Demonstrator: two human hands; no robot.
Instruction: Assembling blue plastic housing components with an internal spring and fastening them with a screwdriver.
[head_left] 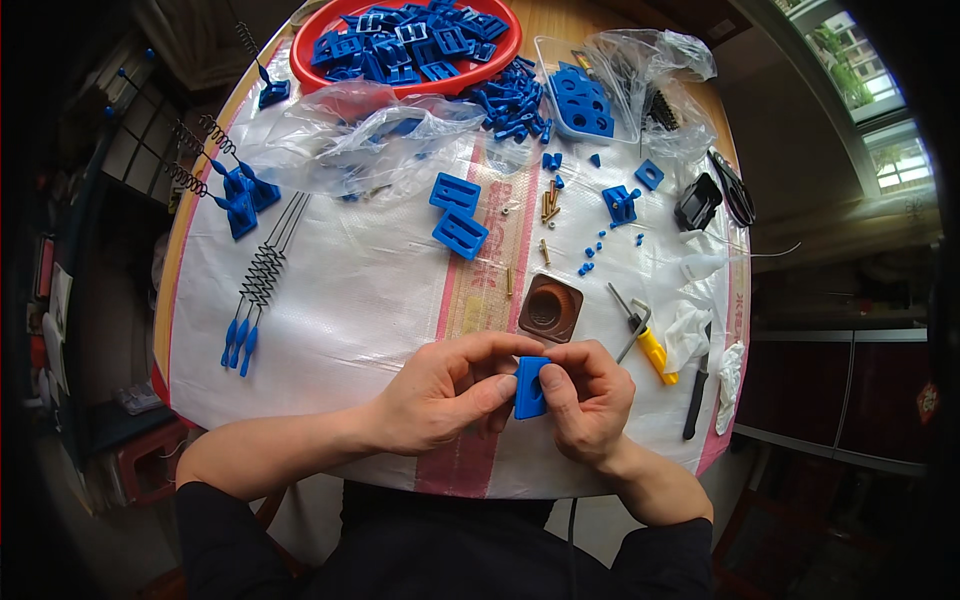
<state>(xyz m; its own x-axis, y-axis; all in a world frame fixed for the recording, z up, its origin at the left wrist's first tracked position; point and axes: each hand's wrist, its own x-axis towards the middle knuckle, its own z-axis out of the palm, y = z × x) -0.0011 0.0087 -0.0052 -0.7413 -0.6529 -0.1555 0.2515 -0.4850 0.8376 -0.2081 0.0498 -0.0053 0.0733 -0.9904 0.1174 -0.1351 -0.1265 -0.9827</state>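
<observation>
Both hands are closed on one small blue plastic block [529, 398] near the table's front edge. My left hand [435, 396] pinches its left side between thumb and fingers. My right hand [591, 402] grips its right side, the thumb pressed on the face beside a dark opening. Fingers hide part of the block. Just beyond my fingertips sits a brown square holder [551, 308] with a round recess. Farther off lie two blue rectangular blocks with slots [460, 232], several brass screws [550, 203] and tiny blue bits [588, 262].
At the back stand a red basin [512, 50] of blue parts, a pile of blue pegs [510, 100] and a clear tray [628, 120]. Spring-stemmed blue pieces [240, 200] lie left. A yellow-handled screwdriver [655, 352], black-handled knife [694, 400] and black tape dispenser-like object [697, 203] lie right.
</observation>
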